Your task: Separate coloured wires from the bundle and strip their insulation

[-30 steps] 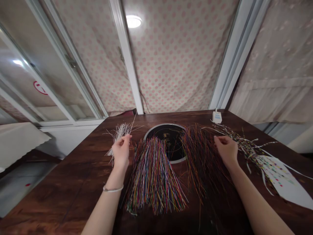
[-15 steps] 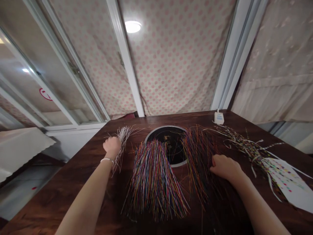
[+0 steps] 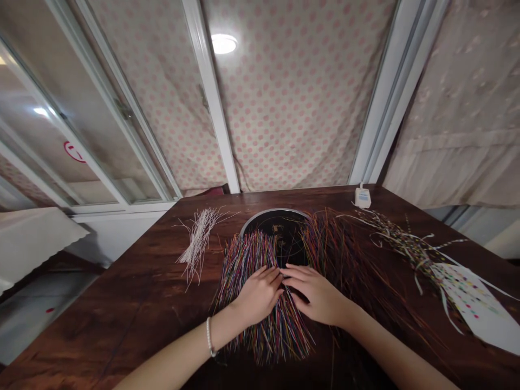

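A thick bundle of thin multicoloured strands lies spread on the wooden table in front of me. My left hand rests over this bundle, its fingers curled and close together; whatever they pinch is hidden. From the right, my right hand reaches in with its fingers apart and the thumb clear of them. The fingertips of both hands nearly meet at the bundle's right side. White strands lie loose to the left. On the right spreads a pile of dark, orange-tinged strands.
Behind the bundle is a round black plate with a pale rim, partly covered. Dotted and white strips lie on the right beside a white sheet with coloured dots. A small white box stands at the table's back edge.
My left hand has left the white strands and moved right, onto the multicoloured bundle. My right hand has come left from the dark strands, and the hands are now together.
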`<action>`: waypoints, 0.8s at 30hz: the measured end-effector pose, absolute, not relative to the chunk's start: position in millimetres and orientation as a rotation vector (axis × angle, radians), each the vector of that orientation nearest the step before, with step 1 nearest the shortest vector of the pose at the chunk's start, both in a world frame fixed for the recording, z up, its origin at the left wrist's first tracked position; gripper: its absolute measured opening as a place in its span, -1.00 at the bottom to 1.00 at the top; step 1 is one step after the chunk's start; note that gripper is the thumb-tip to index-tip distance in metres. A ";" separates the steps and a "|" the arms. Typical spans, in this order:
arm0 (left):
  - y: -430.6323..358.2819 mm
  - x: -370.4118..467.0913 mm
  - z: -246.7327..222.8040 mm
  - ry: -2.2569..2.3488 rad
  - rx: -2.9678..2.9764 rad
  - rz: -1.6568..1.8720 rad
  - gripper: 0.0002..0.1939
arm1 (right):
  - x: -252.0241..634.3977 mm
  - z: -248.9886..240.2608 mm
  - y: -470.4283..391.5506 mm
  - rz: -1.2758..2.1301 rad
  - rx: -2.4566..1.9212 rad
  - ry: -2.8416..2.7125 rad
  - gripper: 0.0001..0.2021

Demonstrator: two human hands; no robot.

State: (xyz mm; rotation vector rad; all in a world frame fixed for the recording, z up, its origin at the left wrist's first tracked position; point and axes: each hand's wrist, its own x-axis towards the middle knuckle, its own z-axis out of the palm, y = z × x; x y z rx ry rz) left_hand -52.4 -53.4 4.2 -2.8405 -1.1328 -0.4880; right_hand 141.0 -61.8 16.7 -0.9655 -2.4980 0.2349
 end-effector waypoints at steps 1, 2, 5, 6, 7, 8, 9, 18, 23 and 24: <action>-54.5 -54.7 1.5 -1.136 -2.841 -0.492 -0.66 | 140.6 14.4 -60.9 0.302 -0.920 -2.519 -0.62; -54.7 -57.6 -0.3 -1.138 -2.839 -0.505 -0.66 | 140.7 12.1 -59.6 0.358 -0.889 -2.527 -0.61; -53.6 -65.0 -2.8 -1.137 -2.832 -0.566 -0.67 | 142.5 6.1 -53.9 0.435 -0.884 -2.502 -0.59; -53.5 -66.3 -3.1 -1.139 -2.831 -0.588 -0.67 | 143.5 4.2 -51.8 0.433 -0.906 -2.487 -0.60; -53.7 -67.0 -3.4 -1.143 -2.832 -0.605 -0.67 | 144.8 2.4 -49.8 0.423 -0.930 -2.475 -0.61; -54.0 -67.3 -3.7 -1.149 -2.834 -0.621 -0.67 | 146.3 0.5 -47.8 0.406 -0.955 -2.463 -0.62; -54.4 -67.2 -3.8 -1.155 -2.837 -0.636 -0.68 | 147.9 -1.4 -46.0 0.383 -0.987 -2.446 -0.63; -58.1 -64.2 7.0 -1.188 -2.883 -0.593 -0.76 | 150.5 -5.4 -41.4 0.228 -1.130 -2.283 -0.77; -58.3 -62.9 9.2 -1.213 -2.910 -0.579 -0.72 | 141.5 -6.2 -44.1 0.375 -1.129 -2.261 -0.82; -58.2 -63.1 9.0 -1.213 -2.917 -0.585 -0.70 | 139.3 -7.0 -43.2 0.431 -1.153 -2.249 -0.85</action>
